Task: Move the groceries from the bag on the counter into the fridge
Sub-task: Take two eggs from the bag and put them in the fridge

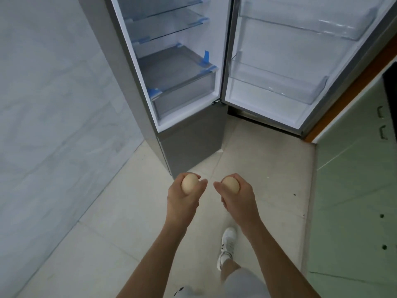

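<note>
My left hand grips a pale brown egg, fingers curled round it. My right hand grips a second egg the same way. Both hands are held side by side above the floor, a step short of the fridge. The fridge stands open ahead, with glass shelves and a clear crisper drawer that hold nothing. Its door is swung to the right, and the clear door bins hold nothing. The bag and the counter top are out of view.
A grey marble-look wall runs along the left. Pale green cabinet fronts with handles line the right. The floor is light tile. My foot in a white shoe is on the floor below my right arm.
</note>
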Motion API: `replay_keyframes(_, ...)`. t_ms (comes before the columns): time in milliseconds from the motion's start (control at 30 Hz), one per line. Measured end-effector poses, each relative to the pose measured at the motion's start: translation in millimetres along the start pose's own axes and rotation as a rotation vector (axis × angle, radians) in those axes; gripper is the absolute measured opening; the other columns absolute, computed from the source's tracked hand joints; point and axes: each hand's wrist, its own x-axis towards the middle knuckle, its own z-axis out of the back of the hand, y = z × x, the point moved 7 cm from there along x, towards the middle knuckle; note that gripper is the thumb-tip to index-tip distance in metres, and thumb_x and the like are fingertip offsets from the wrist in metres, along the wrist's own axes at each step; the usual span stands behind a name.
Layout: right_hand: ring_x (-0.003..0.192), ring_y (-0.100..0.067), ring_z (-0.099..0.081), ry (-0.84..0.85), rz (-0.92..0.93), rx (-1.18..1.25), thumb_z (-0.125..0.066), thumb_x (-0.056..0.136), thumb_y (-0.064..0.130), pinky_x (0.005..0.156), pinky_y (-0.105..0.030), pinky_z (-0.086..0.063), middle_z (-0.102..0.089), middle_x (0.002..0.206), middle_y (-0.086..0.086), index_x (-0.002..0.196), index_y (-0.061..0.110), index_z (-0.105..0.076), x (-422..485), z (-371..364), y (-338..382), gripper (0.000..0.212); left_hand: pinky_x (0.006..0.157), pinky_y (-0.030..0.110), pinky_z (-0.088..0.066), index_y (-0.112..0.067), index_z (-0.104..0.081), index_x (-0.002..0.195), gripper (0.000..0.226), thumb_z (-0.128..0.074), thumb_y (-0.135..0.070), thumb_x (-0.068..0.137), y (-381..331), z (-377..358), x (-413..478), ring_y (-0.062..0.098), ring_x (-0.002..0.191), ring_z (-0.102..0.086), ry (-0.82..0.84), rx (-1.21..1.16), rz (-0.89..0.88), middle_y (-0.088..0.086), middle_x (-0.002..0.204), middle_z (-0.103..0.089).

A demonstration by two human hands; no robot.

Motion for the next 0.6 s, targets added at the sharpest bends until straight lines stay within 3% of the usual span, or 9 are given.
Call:
replay_keyframes(200,0.061,-0.011,-0.06,0.079,0.037,-0.005,-0.074,0.088,0.035,0.054,-0.022,-0.053,-0.063,0.073,-0.001,0.089,0.017,-0.062,115.4,28.5,28.3,0.022,0.052,0.02,-0.05,-0.025,-0.062,0.09,0.014,-0.073,-0.031,0.085,-39.4,-55.0,85.0,0.012,0.061,-0.057,-0.101,0.038,-0.006,0.0,0.081,-0.062)
replay_keyframes(433,0.059,-0.009,-0.058,0.173,0.054,0.029,-0.075,0.088,0.033,0.052,-0.02,-0.05,-0.061,0.071,0.0,0.088,0.018,-0.062,219.0,32.6,52.6,0.02,0.05,0.022,-0.048,-0.021,-0.063,0.092,0.015,-0.073,-0.029,0.086,-68.9,-82.9,160.0,0.013,0.061,-0.056,-0.201,0.002,-0.012,0.005,0.082,-0.062)
replay_keyframes(600,0.059,-0.011,-0.059,0.264,0.012,0.042,-0.078,0.085,0.036,0.056,-0.032,-0.052,-0.062,0.065,0.005,0.084,0.018,-0.063,265.9,7.6,54.9,0.023,0.05,0.023,-0.048,-0.018,-0.064,0.091,0.015,-0.074,-0.027,0.085,-71.5,-88.0,201.8,0.007,0.055,-0.055,-0.257,-0.017,0.013,0.003,0.077,-0.062)
